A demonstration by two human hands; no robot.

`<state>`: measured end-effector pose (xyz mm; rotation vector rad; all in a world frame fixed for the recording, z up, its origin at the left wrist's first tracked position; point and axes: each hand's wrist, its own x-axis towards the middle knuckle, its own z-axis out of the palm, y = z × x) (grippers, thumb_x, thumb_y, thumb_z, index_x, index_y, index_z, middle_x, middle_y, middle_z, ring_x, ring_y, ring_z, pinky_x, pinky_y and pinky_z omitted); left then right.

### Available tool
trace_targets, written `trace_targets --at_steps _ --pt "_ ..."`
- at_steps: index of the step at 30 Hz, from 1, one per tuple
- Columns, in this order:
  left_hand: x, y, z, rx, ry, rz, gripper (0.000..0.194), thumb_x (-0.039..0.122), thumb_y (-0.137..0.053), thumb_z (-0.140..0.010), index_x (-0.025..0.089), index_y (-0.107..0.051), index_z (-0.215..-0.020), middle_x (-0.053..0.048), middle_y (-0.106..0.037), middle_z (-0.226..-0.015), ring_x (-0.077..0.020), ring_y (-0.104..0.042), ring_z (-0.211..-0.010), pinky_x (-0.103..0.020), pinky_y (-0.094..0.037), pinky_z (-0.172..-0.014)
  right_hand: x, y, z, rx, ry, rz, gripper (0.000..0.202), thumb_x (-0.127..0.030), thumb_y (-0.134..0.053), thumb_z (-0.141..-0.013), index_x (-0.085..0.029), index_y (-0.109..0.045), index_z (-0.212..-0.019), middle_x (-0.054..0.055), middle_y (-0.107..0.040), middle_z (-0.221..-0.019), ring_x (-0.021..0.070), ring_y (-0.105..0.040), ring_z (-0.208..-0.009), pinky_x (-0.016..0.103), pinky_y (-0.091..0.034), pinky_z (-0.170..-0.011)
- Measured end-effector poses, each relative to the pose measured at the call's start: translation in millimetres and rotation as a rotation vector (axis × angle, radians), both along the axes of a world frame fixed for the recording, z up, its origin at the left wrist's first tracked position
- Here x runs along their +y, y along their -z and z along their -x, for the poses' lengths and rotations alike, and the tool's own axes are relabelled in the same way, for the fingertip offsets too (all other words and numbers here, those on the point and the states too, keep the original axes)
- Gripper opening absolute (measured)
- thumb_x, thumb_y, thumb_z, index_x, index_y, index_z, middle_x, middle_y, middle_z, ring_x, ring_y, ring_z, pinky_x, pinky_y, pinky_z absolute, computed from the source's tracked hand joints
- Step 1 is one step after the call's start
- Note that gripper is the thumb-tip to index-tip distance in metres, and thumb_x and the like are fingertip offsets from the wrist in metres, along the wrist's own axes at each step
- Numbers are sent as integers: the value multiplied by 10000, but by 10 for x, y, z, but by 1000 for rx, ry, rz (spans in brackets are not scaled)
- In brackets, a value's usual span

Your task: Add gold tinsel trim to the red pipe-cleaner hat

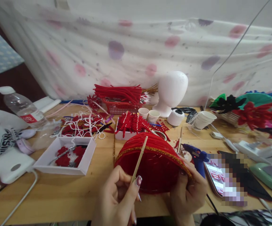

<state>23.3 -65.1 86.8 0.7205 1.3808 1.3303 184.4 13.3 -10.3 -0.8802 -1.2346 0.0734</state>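
My left hand (120, 196) pinches a thin pale wooden stick (140, 157) between thumb and fingers, its upper end crossing the gold rim of a red hat-shaped piece (136, 141). My right hand (187, 190) grips the right edge of this red piece, thumb inside and fingers outside. Glittery gold trim (164, 153) runs along the rim, and the hollow inside faces me. Just beyond my right hand lies a blue glue gun (197, 155).
A white box (64, 171) with red flowers sits left, beside tangled bead strings (79, 124). Behind are a red basket (119, 108), a foam head (172, 91) and paper cups (204, 119). On the right lie a phone (214, 177) and power strip (251, 147).
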Motion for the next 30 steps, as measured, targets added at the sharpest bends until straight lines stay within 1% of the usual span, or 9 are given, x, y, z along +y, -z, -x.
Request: trace_targets --at_steps 6,11,13,15,19,21,23,26,30 --pt "11 -7 -1 51 -33 10 417 520 -728 -728 189 -486 -651 53 -562 -533 4 -344 -313 -107 -220 -322 -5 -28 -19 -42 -58 12 208 -173 -540 -961 -171 -659 -1131 118 -714 -1124 266 -680 -1063 479 -532 -884" --pt "-3 44 71 87 -215 -38 418 509 -754 -722 190 -489 -664 61 -557 -531 -12 -368 -317 -111 -248 -316 -11 -24 1 -6 73 3 228 -149 -562 -944 -174 -663 -1147 102 -726 -1085 244 -689 -1032 451 -533 -891" --pt "3 84 208 158 -301 -117 412 522 -770 -707 183 -539 -672 45 -587 -544 -27 -420 -340 -117 -309 -332 -8 -12 8 8 103 -7 234 -133 -583 -929 -177 -670 -1142 87 -728 -1075 226 -690 -1020 428 -526 -906" --pt "30 99 415 297 -394 -212 389 529 -791 -683 180 -625 -723 17 -635 -581 -56 -480 -390 -138 -383 -363 -4 -1 10 7 87 -14 228 -137 -584 -931 -178 -666 -1139 82 -725 -1081 224 -690 -1025 426 -522 -916" --pt "132 -16 849 584 -572 -286 334 511 -759 -738 224 -727 -905 14 -662 -663 -119 -576 -551 -184 -471 -464 6 12 4 30 49 -14 210 -151 -590 -937 -181 -650 -1136 84 -723 -1091 234 -692 -1032 436 -526 -914" --pt "179 -120 970 798 -524 -367 265 473 -681 -827 257 -746 -967 -9 -697 -816 -163 -645 -749 -220 -521 -592 10 15 1 37 46 -13 206 -153 -597 -932 -185 -651 -1128 82 -726 -1091 236 -693 -1030 440 -527 -911" --pt "216 -212 1002 1009 -351 -484 235 419 -593 -902 286 -749 -1018 -23 -702 -985 -187 -649 -914 -247 -534 -700 14 17 -1 37 41 -16 206 -158 -589 -931 -190 -649 -1126 80 -728 -1093 242 -692 -1037 457 -528 -913" --pt "278 -286 944 1155 -104 -628 219 331 -552 -935 313 -753 -1023 -14 -695 -983 -172 -651 -898 -244 -531 -741 15 22 -2 33 30 -13 215 -158 -577 -931 -194 -644 -1133 83 -726 -1104 246 -688 -1053 474 -536 -915" --pt "424 -279 846 1130 34 -678 203 269 -566 -929 303 -763 -963 -8 -719 -909 -163 -664 -839 -251 -526 -770 9 21 -8 37 5 -16 229 -135 -573 -928 -194 -639 -1139 84 -724 -1119 242 -687 -1062 465 -532 -929"
